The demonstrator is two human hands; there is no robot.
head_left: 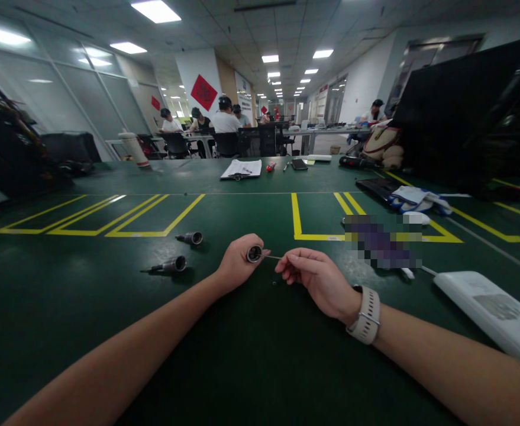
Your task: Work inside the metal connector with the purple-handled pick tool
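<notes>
My left hand (238,263) is closed around a dark cylindrical metal part (254,254), whose round hollow end faces me; the rest of it is hidden in the fist. My right hand (310,275), a pale watch strap at its wrist, pinches a thin metal rod (271,257). The rod's far end reaches the rim of the hollow end; whether it goes inside I cannot tell. Just below the right fingertips, a tiny dark piece (274,283) lies on the table. Left of my hands lie two similar parts, a shorter cylindrical one (193,238) and a longer one with a narrow tail (171,265).
Yellow tape (296,219) marks boxes on the green table (197,367). A white power bank-like block (485,307) with a cable and a blurred-out object lie to the right. Gloves (419,199), a clipboard (242,169) and a phone-like object (299,164) lie farther back. People sit beyond.
</notes>
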